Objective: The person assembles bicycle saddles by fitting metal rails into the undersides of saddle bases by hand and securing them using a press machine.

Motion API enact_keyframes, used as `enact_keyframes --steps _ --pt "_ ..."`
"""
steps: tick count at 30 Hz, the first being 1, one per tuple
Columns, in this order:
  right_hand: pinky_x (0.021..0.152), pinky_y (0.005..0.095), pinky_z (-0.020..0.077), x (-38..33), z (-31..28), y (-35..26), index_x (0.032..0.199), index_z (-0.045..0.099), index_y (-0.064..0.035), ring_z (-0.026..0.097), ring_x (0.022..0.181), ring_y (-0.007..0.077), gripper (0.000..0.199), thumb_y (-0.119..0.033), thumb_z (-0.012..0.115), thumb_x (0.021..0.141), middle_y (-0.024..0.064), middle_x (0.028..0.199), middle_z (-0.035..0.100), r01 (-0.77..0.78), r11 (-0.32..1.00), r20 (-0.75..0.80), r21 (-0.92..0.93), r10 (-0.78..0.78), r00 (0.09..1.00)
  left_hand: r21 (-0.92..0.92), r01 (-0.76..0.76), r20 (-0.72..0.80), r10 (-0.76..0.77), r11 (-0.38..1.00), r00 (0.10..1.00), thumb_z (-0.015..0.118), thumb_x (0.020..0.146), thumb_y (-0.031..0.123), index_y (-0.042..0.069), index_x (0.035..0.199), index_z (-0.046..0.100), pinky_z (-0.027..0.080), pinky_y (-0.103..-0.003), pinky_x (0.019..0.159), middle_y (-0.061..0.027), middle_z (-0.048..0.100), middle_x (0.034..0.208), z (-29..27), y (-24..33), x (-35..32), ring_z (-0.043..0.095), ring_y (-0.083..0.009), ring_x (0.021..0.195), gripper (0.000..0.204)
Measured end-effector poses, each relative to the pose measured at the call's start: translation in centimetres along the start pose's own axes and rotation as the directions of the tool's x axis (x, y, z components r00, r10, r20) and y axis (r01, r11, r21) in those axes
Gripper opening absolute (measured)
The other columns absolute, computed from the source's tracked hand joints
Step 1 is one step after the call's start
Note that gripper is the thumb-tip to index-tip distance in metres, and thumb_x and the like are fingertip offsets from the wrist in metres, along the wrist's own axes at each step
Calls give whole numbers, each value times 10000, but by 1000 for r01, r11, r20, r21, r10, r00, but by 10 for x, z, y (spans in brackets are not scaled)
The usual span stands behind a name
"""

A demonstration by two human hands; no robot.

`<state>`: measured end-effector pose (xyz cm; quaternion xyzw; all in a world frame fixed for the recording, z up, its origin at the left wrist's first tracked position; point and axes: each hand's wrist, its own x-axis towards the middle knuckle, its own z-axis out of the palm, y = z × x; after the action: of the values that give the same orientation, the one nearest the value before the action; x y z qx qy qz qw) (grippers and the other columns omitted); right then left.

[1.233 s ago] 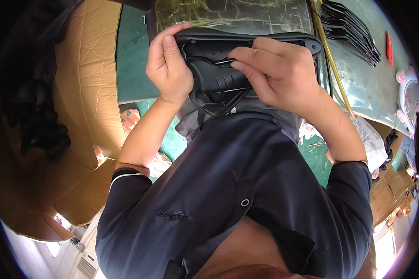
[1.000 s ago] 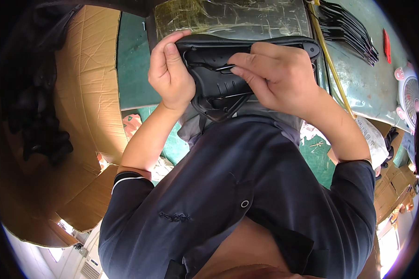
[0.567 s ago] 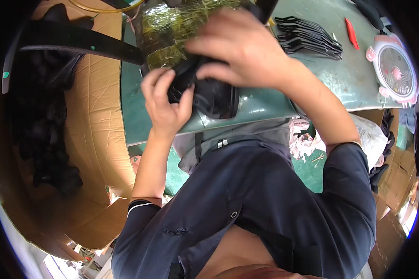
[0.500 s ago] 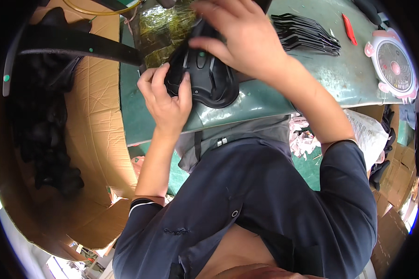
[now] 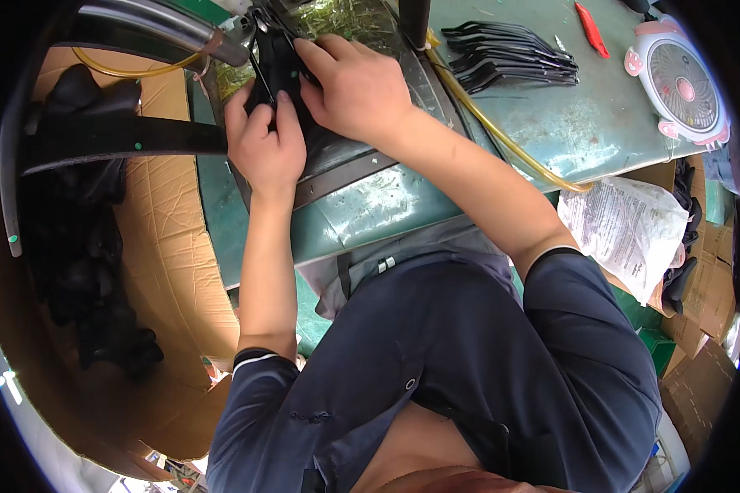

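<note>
Both of my hands are on a black moulded part (image 5: 278, 64) at the far edge of the green workbench (image 5: 403, 201). My left hand (image 5: 265, 146) grips its lower left side with fingers curled. My right hand (image 5: 355, 86) presses on its right side from above. The part sits against a metal fixture with a grey tube (image 5: 160, 25) at the top left. Most of the part is hidden under my fingers.
A stack of thin black strips (image 5: 506, 62) lies at the bench's far side, with a red cutter (image 5: 590, 18) and a small pink fan (image 5: 684, 86) further right. A yellow hose (image 5: 501, 135) crosses the bench. A cardboard bin (image 5: 168, 238) of black parts stands at the left. A printed plastic bag (image 5: 629, 234) lies at the right.
The black part was near my chest a second ago; both hands have carried it forward and up to the fixture at the bench's far edge, and my view has tilted forward.
</note>
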<state>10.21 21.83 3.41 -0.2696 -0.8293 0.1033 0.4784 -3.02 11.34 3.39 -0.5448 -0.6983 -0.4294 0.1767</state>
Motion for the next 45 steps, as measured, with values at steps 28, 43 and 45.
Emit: enact_keyframes --steps 28,43,45 --pt "1066 371 511 -86 -118 106 1390 642 43 670 1155 250 502 -238 782 998 119 1286 704 -484 681 101 549 521 848 -695 716 714 -177 -65 677 697 1097 284 -52 1241 636 671 -357 694 -206 776 1012 -112 58 23 803 -259 815 370" --pt "994 327 593 -14 -117 157 1367 692 95 747 1135 236 357 -109 720 1075 146 1288 770 -135 991 -72 -16 133 988 69 808 -997 3 585 83 788 927 165 43 1197 710 607 -418 927 -122 768 1184 -645 -404 -178 740 -280 1063 307" --pt "882 384 613 -58 -95 101 1290 705 107 748 998 277 282 64 729 1012 201 1205 785 61 998 176 6 -61 982 -5 927 -1000 -12 376 0 820 914 233 63 1295 739 599 -456 985 -93 771 1306 -722 -440 -183 741 -305 1154 425"
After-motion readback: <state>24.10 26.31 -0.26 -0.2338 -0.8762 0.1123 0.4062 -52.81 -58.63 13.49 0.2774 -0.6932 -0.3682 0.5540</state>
